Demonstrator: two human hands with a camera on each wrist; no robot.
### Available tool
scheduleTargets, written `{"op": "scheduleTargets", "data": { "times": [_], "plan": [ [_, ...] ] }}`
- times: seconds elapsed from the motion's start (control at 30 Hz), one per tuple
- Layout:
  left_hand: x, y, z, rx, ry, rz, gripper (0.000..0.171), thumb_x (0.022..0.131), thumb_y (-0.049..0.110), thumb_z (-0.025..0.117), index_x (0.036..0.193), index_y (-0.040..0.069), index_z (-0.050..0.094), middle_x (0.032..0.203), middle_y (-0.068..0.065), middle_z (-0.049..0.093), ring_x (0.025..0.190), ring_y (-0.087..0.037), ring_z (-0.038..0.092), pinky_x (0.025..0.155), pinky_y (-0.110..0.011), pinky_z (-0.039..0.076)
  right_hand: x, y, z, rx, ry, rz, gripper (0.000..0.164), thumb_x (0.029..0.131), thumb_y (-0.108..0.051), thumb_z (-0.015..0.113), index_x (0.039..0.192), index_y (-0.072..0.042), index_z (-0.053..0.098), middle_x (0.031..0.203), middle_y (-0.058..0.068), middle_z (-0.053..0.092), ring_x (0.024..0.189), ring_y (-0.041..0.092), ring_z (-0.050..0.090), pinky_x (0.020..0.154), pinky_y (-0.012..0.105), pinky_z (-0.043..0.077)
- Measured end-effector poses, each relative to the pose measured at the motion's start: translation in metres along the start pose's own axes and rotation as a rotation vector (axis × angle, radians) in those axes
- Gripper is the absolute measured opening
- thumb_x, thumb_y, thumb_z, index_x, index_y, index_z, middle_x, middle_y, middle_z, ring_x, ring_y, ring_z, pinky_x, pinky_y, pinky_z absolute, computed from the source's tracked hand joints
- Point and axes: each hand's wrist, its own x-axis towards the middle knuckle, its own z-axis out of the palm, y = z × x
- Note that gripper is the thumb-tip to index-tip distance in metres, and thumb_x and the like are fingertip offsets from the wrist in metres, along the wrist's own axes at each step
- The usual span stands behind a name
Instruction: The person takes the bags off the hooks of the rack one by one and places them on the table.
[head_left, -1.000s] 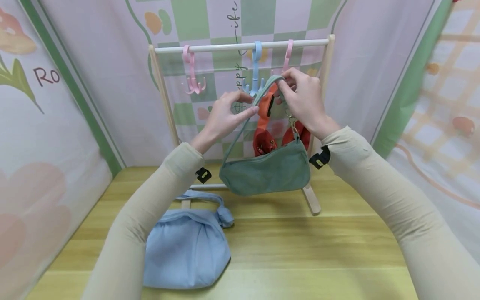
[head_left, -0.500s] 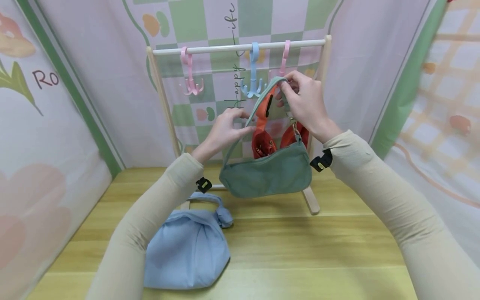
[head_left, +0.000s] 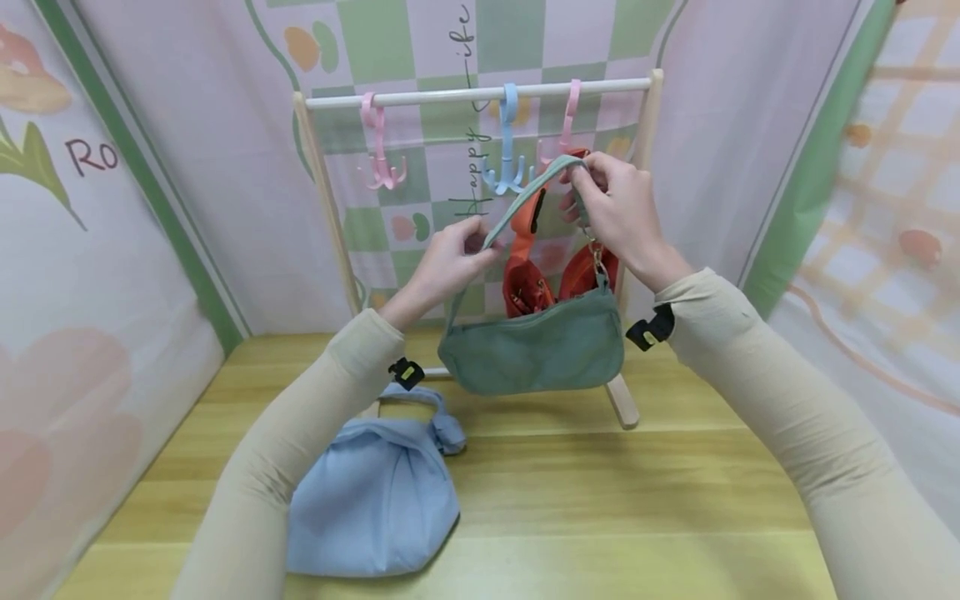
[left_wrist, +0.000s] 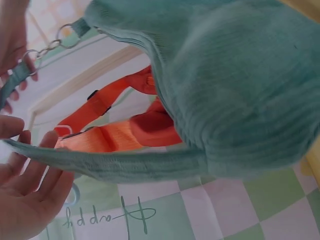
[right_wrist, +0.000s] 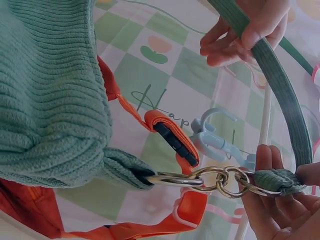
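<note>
The green bag (head_left: 536, 350) hangs in the air in front of the rack, above the worktop (head_left: 600, 517), borne by its own strap (head_left: 517, 202). The right hand (head_left: 618, 200) has a narrow grip, pinching the strap at its top, just above the gold rings (right_wrist: 226, 175) that join it to the bag. The left hand (head_left: 453, 254) also has a narrow grip, with thumb and fingers on the strap lower down its other side. Held at two spots, the strap likely keeps its loop spread and lets the body sag below, roughly level.

Behind it, the red bag (head_left: 528, 287) appears to hang by its orange strap from the right pink hook (head_left: 570, 117); the fingers hide part of that join. The blue hook (head_left: 507, 142) and left pink hook (head_left: 382, 150) hang bare on the rail (head_left: 450, 97). The blue bag (head_left: 375, 500) lies on the worktop near the left foot, probably set aside so both hands can manage one bag.
</note>
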Motion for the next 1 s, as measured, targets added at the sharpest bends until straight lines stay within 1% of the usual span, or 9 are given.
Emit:
{"op": "scheduleTargets", "data": {
  "times": [0.07,0.13,0.23,0.33,0.47,0.63,0.7,0.83,1.0],
  "plan": [
    [-0.001,0.001,-0.001,-0.036,-0.001,-0.032,0.01,0.09,0.018,0.064,0.092,0.009,0.06,0.088,-0.005,0.068,0.079,-0.015,0.062,0.068,-0.024,0.048,-0.001,0.002,0.0,0.0,-0.02,0.021,0.035,0.099,-0.035,0.045,0.098,-0.008,0.067,0.075,0.003,0.069,0.063,0.012,0.066,0.053,0.021,0.051],
    [-0.001,0.002,-0.002,-0.074,-0.006,-0.054,0.009,0.09,0.015,0.064,0.091,0.008,0.059,0.086,-0.006,0.068,0.075,-0.016,0.06,0.063,-0.024,0.047,-0.002,0.005,0.0,0.007,-0.038,0.039,0.038,0.099,-0.04,0.044,0.096,-0.01,0.067,0.074,0.001,0.069,0.064,0.015,0.066,0.053,0.023,0.052],
    [0.0,0.002,-0.003,-0.125,-0.019,-0.079,0.008,0.091,0.012,0.061,0.093,0.005,0.058,0.087,-0.01,0.068,0.076,-0.017,0.063,0.068,-0.024,0.052,-0.003,0.008,0.0,0.036,-0.055,0.057,0.04,0.098,-0.044,0.044,0.092,-0.012,0.068,0.072,0.0,0.068,0.065,0.018,0.066,0.055,0.026,0.053],
    [0.002,0.001,-0.005,-0.166,-0.023,-0.102,0.008,0.092,0.01,0.058,0.093,0.003,0.057,0.087,-0.012,0.069,0.079,-0.02,0.067,0.074,-0.03,0.057,-0.003,0.01,0.0,0.068,-0.064,0.078,0.041,0.097,-0.046,0.046,0.088,-0.013,0.068,0.071,-0.002,0.068,0.065,0.017,0.066,0.057,0.025,0.053],
    [0.002,0.001,-0.006,-0.185,-0.011,-0.126,0.008,0.093,0.011,0.057,0.091,0.004,0.056,0.083,-0.013,0.068,0.075,-0.021,0.067,0.074,-0.035,0.057,-0.004,0.014,0.0,0.108,-0.083,0.115,0.044,0.096,-0.048,0.047,0.088,-0.01,0.068,0.067,-0.004,0.068,0.063,0.013,0.065,0.058,0.022,0.052],
    [0.001,0.003,-0.008,-0.211,0.002,-0.134,0.009,0.093,0.013,0.057,0.089,0.005,0.056,0.074,-0.01,0.066,0.067,-0.017,0.065,0.073,-0.041,0.057,-0.006,0.018,-0.002,0.179,-0.112,0.166,0.05,0.096,-0.048,0.048,0.091,-0.003,0.068,0.062,-0.006,0.066,0.057,0.01,0.062,0.055,0.022,0.052],
    [0.001,0.004,-0.009,-0.215,0.007,-0.135,0.01,0.093,0.014,0.057,0.088,0.005,0.055,0.071,-0.009,0.064,0.064,-0.016,0.064,0.071,-0.04,0.057,-0.006,0.02,-0.003,0.212,-0.124,0.193,0.052,0.095,-0.048,0.048,0.091,0.0,0.068,0.06,-0.005,0.064,0.054,0.011,0.06,0.051,0.021,0.05],
    [0.001,0.006,-0.011,-0.206,0.02,-0.146,0.012,0.094,0.016,0.057,0.088,0.005,0.055,0.069,-0.007,0.063,0.061,-0.016,0.063,0.064,-0.031,0.056,-0.008,0.024,-0.003,0.244,-0.144,0.231,0.054,0.095,-0.05,0.048,0.086,-0.001,0.067,0.058,-0.002,0.06,0.05,0.015,0.056,0.046,0.024,0.045],
    [0.001,0.007,-0.013,-0.196,0.027,-0.148,0.014,0.094,0.018,0.058,0.087,0.006,0.055,0.069,-0.006,0.064,0.061,-0.017,0.063,0.063,-0.031,0.056,-0.01,0.028,-0.003,0.266,-0.152,0.248,0.054,0.094,-0.051,0.049,0.08,-0.001,0.065,0.056,-0.002,0.055,0.047,0.017,0.057,0.048,0.026,0.049]
  ]
}}
